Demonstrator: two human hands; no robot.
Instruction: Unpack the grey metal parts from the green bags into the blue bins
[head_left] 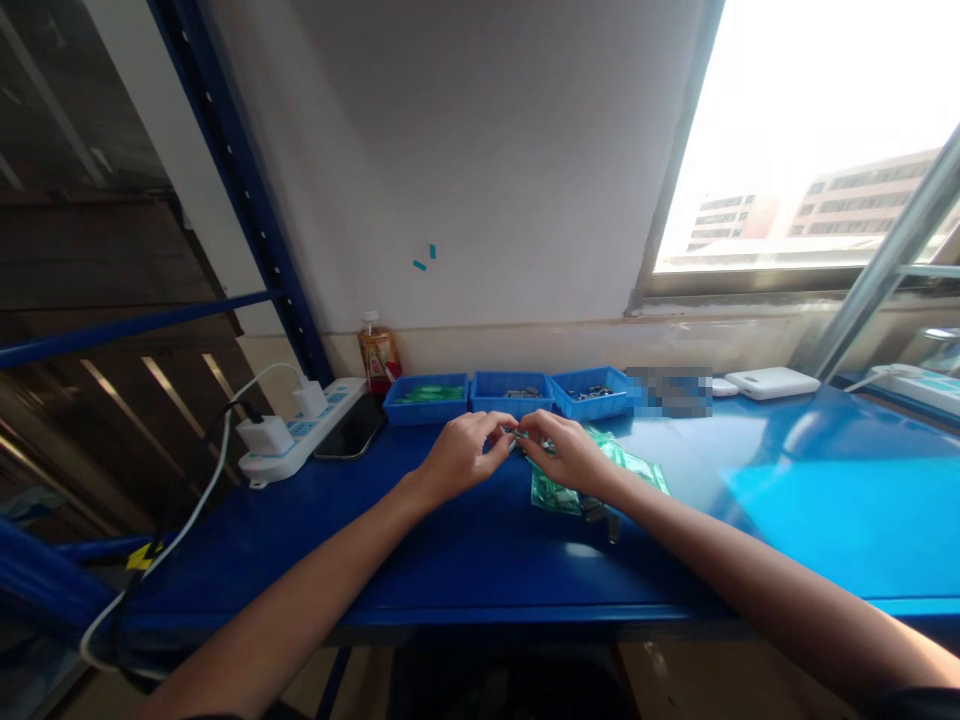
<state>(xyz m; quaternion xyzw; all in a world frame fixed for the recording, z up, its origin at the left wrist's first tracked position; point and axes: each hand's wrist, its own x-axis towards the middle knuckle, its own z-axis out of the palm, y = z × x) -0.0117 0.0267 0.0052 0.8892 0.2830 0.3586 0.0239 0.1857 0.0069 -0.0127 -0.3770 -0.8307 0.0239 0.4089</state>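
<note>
My left hand (470, 448) and my right hand (561, 450) meet above the middle of the blue table. Fingertips of both are pinched around a small metallic piece (515, 434), too small to name exactly. Under and beside my right hand lie green plastic bags (556, 494) with small parts inside. A few loose dark metal pieces (600, 512) rest below my right wrist. Just beyond my hands stand three blue bins: the left bin (426, 418) holds green strips, the middle bin (480, 402) metal parts, and the right bin (600, 408) small metal pieces.
A power strip (341, 402) with white chargers and cables runs along the left side, beside a black phone (351, 430). A drink bottle (379, 352) stands behind it. At the back right lies a white box-like device (772, 382). The blue tabletop (450, 560) ends at a front edge.
</note>
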